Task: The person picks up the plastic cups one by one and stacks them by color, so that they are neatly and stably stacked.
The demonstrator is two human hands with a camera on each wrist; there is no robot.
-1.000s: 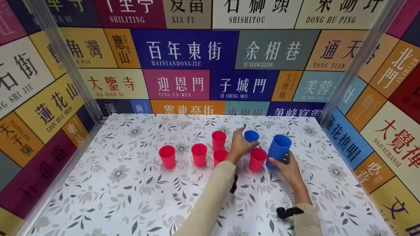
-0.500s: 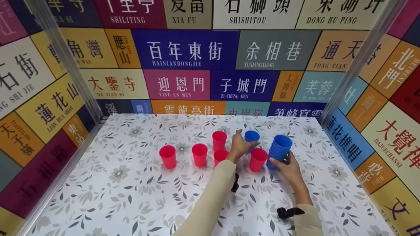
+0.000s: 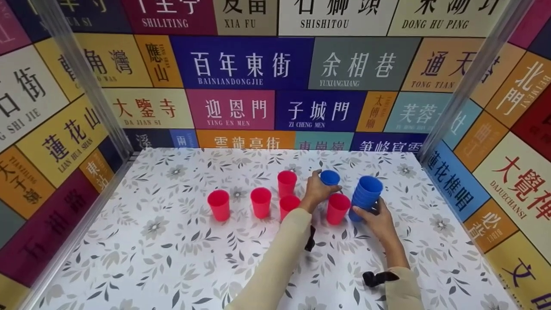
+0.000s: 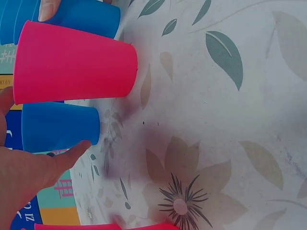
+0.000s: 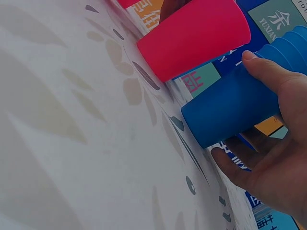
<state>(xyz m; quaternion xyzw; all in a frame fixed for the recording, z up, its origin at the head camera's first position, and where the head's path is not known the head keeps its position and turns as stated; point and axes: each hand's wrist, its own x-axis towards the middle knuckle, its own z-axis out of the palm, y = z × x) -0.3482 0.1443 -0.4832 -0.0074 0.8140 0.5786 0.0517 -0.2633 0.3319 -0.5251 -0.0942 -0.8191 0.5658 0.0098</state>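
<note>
My left hand is at a single blue cup, its thumb across the near side and the other fingers along the left. The left wrist view shows one finger low on that blue cup, close to the table. A stack of blue cups stands upright to the right, and my right hand grips its lower part. In the right wrist view the thumb lies along the near side of the stack, with the fingers on the other side. A red cup stands upright in front, between both hands.
More red cups stand upright leftward: one far left, a second cup, a back one, and a front one partly hidden by the left forearm. Sign-printed walls enclose the flower-patterned table.
The raised fingers of my left hand have come down and in around the single blue cup. The right hand keeps its hold on the stack, and the cups stay in place.
</note>
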